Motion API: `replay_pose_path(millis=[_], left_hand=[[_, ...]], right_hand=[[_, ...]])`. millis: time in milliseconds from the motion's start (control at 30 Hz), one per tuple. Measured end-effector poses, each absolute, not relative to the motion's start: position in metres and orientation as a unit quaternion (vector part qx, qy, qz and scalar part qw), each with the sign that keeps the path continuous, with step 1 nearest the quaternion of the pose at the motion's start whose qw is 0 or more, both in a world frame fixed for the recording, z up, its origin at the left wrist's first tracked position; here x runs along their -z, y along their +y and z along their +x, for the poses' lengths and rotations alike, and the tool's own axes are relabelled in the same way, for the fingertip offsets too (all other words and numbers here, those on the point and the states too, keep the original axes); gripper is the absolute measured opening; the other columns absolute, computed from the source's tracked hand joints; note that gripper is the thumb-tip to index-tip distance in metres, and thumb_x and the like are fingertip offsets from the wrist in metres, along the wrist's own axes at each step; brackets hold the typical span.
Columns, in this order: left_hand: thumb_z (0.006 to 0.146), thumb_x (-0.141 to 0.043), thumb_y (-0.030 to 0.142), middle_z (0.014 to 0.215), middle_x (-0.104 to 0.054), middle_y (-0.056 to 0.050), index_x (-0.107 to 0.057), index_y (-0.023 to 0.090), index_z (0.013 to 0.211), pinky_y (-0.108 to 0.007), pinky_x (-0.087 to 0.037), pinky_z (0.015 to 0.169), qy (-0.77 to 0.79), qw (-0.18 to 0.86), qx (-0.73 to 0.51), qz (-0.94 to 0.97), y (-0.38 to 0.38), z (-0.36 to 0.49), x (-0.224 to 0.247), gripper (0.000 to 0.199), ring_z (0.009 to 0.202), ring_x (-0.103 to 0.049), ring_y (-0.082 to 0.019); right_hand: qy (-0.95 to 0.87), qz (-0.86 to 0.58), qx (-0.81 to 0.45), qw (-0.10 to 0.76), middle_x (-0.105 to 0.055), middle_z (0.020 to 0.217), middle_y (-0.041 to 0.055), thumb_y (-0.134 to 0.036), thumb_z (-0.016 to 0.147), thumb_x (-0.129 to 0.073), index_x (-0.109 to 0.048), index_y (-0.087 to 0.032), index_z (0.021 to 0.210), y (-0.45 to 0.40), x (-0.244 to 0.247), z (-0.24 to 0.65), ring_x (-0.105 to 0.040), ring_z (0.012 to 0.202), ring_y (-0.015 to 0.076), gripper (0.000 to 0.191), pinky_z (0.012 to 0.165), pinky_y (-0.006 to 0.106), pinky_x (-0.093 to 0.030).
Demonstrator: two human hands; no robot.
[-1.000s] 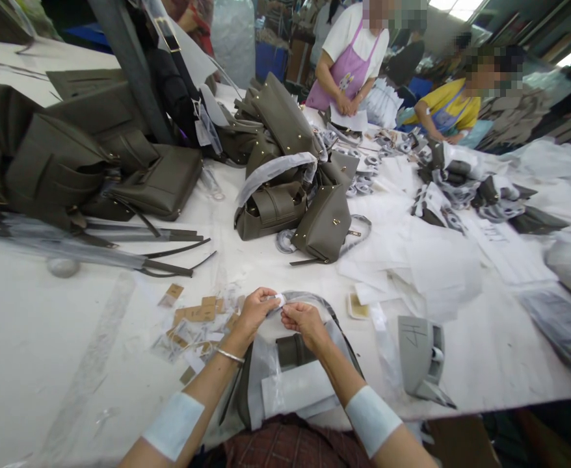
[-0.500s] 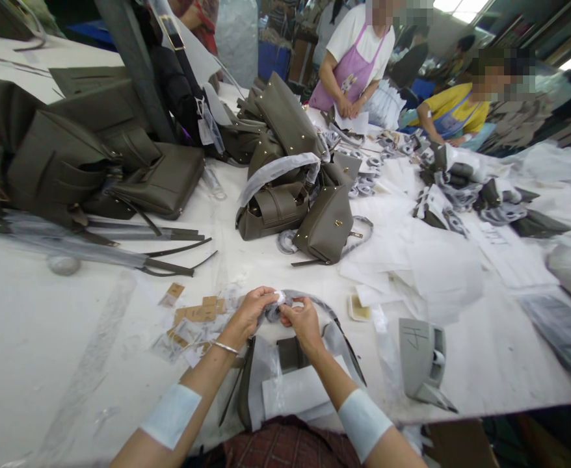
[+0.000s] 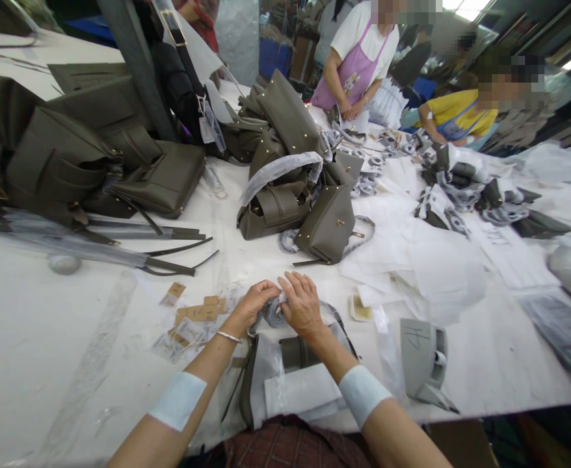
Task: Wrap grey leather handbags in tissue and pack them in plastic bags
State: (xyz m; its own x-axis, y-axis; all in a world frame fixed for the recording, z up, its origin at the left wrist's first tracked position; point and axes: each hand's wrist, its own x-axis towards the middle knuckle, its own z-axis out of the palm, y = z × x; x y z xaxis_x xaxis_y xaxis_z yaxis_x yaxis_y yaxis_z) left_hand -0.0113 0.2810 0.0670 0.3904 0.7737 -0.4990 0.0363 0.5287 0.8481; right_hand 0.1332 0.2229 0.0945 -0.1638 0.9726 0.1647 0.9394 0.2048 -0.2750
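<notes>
A rolled strap (image 3: 274,313) in greyish clear wrap lies between my hands, above an olive bag (image 3: 292,351) with white paper (image 3: 300,390) on it. My left hand (image 3: 257,302) pinches the upper left edge of the roll. Against the roll's right side rests my right hand (image 3: 301,302), its fingers stretched upward and its thumb near the roll; the palm side is hidden. Brown tags (image 3: 202,312) in small clear bags lie left of my left hand.
Olive bags (image 3: 285,208) are heaped beyond my hands, more (image 3: 71,156) at left. A grey tape dispenser (image 3: 422,357) and small yellowish dish (image 3: 360,307) stand right. Two people work across the table (image 3: 22,325).
My right hand has opened from a pinch, its fingers now spread upward over the roll's right side. The roll shows more fully, and its strap loop at right is more covered.
</notes>
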Motion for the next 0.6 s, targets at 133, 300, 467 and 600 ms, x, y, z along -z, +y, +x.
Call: replay_pose_path(millis=[133, 300, 467, 600], left_hand=[[0.07, -0.062, 0.042, 0.071, -0.061, -0.001, -0.062, 0.017, 0.069, -0.03, -0.046, 0.073, 0.506, 0.663, -0.257, 0.488, 0.293, -0.014, -0.062, 0.025, 0.074, -0.057, -0.018], [0.074, -0.061, 0.035, 0.099, -0.061, -0.008, -0.064, 0.017, 0.087, -0.04, -0.04, 0.097, 0.576, 0.548, -0.28, 0.538, 0.3, -0.031, -0.046, 0.022, 0.104, -0.054, -0.025], [0.077, -0.064, 0.033, 0.112, -0.058, -0.011, -0.061, 0.016, 0.106, -0.04, -0.042, 0.098, 0.575, 0.449, -0.232, 0.643, 0.287, -0.033, -0.039, 0.034, 0.11, -0.055, -0.026], [0.081, -0.064, 0.031, 0.121, -0.057, -0.011, -0.056, 0.017, 0.12, -0.036, -0.043, 0.096, 0.541, 0.339, -0.133, 0.758, 0.277, -0.013, -0.044, 0.043, 0.111, -0.055, -0.025]], right_hand=[[-0.715, -0.68, -0.105, 0.121, -0.058, 0.133, 0.0132, -0.017, 0.078, -0.064, -0.05, -0.02, 0.136, 0.234, -0.088, 0.135, -0.047, 0.127, 0.0301, 0.06, 0.111, 0.051, -0.028], [-0.585, -0.755, -0.154, 0.253, -0.064, 0.122, 0.0133, -0.034, 0.082, -0.061, -0.059, -0.019, 0.122, 0.189, -0.1, 0.187, -0.056, 0.116, 0.0286, 0.043, 0.101, 0.048, -0.042], [-0.162, -0.882, -0.217, 0.387, -0.068, 0.086, 0.0073, -0.064, 0.063, -0.071, -0.06, -0.018, 0.092, 0.052, -0.103, 0.249, -0.065, 0.086, 0.0277, 0.056, 0.076, 0.041, -0.054], [0.121, -0.823, -0.369, 0.414, -0.069, 0.091, 0.0088, -0.065, 0.041, -0.084, -0.056, -0.018, 0.101, -0.029, -0.082, 0.229, -0.068, 0.089, 0.0293, 0.082, 0.073, 0.038, -0.055]])
